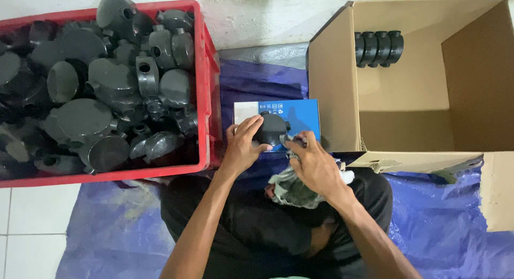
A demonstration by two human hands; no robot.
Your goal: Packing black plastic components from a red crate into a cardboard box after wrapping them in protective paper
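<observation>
My left hand (243,145) grips a round black plastic junction box (272,128) held over my lap. My right hand (316,166) holds a crumpled grey-white rag (292,189) pressed against the right side of that box. Behind the box lies a small blue and white carton (302,110). To the left, a red crate (206,70) is heaped with several more black junction boxes (101,97). To the right, an open cardboard box (401,86) holds a short row of black junction boxes (377,47) against its far wall.
A blue plastic sheet (433,215) covers the floor under me and both containers. White floor tiles (27,225) show at the lower left. A pale wall (257,16) runs behind the crate. A flap of the cardboard box (498,188) lies on the right.
</observation>
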